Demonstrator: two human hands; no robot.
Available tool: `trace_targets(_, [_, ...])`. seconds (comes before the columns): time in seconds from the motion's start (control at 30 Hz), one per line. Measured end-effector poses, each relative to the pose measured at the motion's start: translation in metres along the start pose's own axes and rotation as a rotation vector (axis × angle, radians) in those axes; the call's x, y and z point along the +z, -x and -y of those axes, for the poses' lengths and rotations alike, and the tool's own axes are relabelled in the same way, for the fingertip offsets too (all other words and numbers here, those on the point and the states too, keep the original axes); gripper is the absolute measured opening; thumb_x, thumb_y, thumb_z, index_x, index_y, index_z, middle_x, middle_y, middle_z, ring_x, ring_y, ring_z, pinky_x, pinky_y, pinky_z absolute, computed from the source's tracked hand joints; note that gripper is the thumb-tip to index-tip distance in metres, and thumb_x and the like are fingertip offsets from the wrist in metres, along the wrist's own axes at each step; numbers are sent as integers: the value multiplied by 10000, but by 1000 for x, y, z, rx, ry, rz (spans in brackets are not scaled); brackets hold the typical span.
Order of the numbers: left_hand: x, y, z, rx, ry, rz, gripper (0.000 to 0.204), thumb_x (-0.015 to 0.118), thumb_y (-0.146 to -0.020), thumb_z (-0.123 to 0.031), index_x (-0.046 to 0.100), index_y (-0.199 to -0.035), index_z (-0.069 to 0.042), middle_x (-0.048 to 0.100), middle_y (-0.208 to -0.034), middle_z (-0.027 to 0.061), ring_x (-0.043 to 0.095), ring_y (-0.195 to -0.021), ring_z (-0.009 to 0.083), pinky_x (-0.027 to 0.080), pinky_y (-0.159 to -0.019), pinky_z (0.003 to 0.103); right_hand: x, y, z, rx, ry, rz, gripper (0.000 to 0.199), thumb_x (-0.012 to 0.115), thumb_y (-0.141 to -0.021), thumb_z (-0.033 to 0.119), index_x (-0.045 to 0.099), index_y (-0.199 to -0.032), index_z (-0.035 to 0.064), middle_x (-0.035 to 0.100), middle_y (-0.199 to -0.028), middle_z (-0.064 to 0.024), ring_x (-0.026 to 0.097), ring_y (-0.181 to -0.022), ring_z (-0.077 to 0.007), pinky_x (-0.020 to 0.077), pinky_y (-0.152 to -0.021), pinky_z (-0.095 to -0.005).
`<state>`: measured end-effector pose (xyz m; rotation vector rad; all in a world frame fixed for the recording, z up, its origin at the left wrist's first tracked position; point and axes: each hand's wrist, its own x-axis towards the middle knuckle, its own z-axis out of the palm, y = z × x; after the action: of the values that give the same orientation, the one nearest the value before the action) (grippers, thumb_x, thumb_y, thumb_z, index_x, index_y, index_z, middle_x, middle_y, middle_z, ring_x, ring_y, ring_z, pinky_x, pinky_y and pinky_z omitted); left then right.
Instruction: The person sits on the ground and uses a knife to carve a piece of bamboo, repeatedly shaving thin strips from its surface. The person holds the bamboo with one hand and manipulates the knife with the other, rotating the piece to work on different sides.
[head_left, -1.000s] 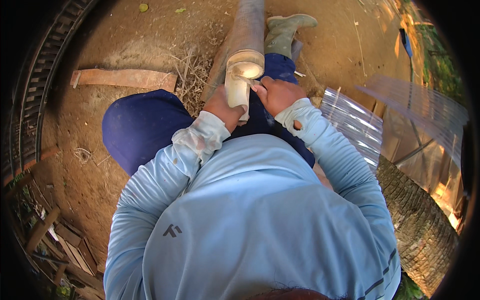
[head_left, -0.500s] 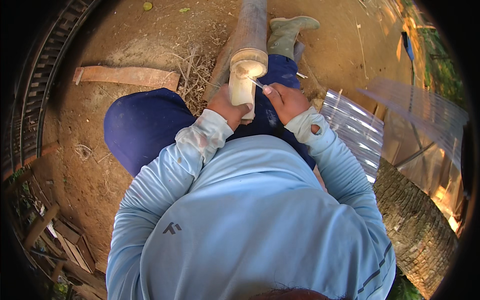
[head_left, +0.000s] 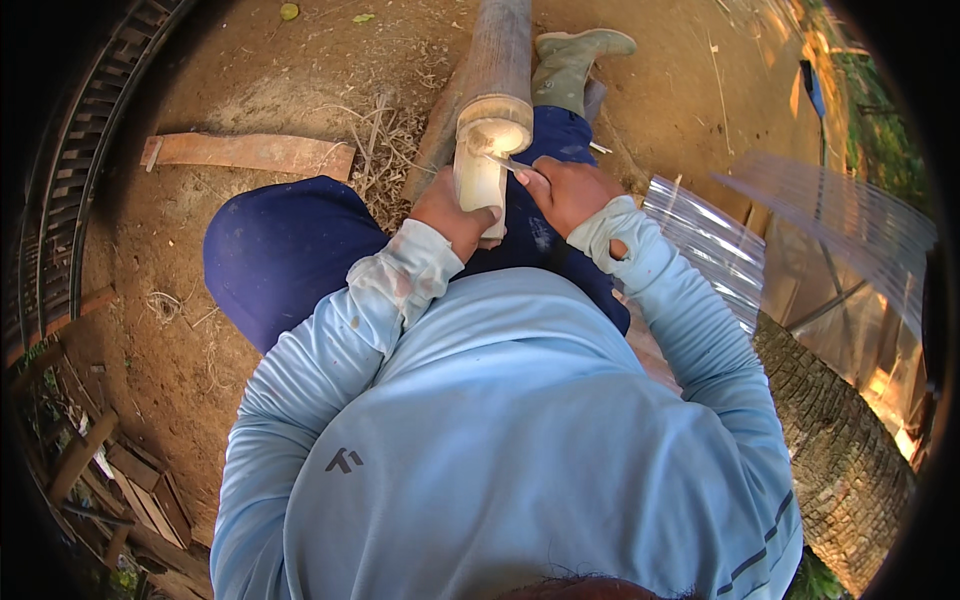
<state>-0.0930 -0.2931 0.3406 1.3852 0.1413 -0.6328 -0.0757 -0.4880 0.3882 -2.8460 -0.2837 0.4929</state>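
A thick bamboo pole (head_left: pixel 498 60) runs away from me between my legs. Its near end is cut to a pale, trough-shaped tongue (head_left: pixel 482 184) below the hollow opening. My left hand (head_left: pixel 450 215) is wrapped round the left side of that tongue, thumb lying across it. In my right hand (head_left: pixel 572 196) is a thin knife (head_left: pixel 508 162), its blade pointing left into the cut just below the opening. The handle is hidden inside my closed fingers.
Dry shavings (head_left: pixel 385 160) lie on the dirt left of the pole, beside a flat curved brown strip (head_left: pixel 250 154). Clear corrugated sheets (head_left: pixel 705 245) and a rough log (head_left: pixel 835 440) are at my right. A slatted frame (head_left: pixel 65 170) stands far left.
My right hand has shifted slightly and turned, and the knife now lies flatter across the cut. My left hand keeps its hold on the bamboo.
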Motion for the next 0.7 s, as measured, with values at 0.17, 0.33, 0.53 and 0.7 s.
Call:
trace_targets(0.17, [-4,-3,0,2,-33,25,418,614,-851,8,447,-1233,40,637,-902,148,689,-735,238,576,-573,332,0,-9,-3,-24,64,2,440,427,-1028,435,637,-938,60,676,-826,-211,639,-815,-440,488,-724,-531])
trace_targets(0.33, [-9,-5,8,37,19,71,383,619,-854,3,473,-1206,46,636,-877,139,682,-725,232,567,-567,326,21,-8,-15,-3,-201,-47,528,409,-1021,496,686,-1031,47,707,-905,-196,677,-884,-394,516,-790,-481])
trace_targets(0.53, [2,-8,15,4,64,43,385,640,-856,9,489,-1209,42,625,-930,141,673,-754,234,572,-581,337,53,8,-17,227,-944,-66,541,417,-1037,489,655,-1076,6,684,-824,-159,677,-806,-334,494,-718,-422])
trace_targets(0.7, [4,-9,17,-2,45,8,403,646,-854,6,486,-1222,42,626,-943,140,676,-759,242,581,-589,341,37,14,-17,107,-819,-86,363,498,-1029,381,575,-1042,26,637,-745,-166,654,-747,-369,470,-645,-442])
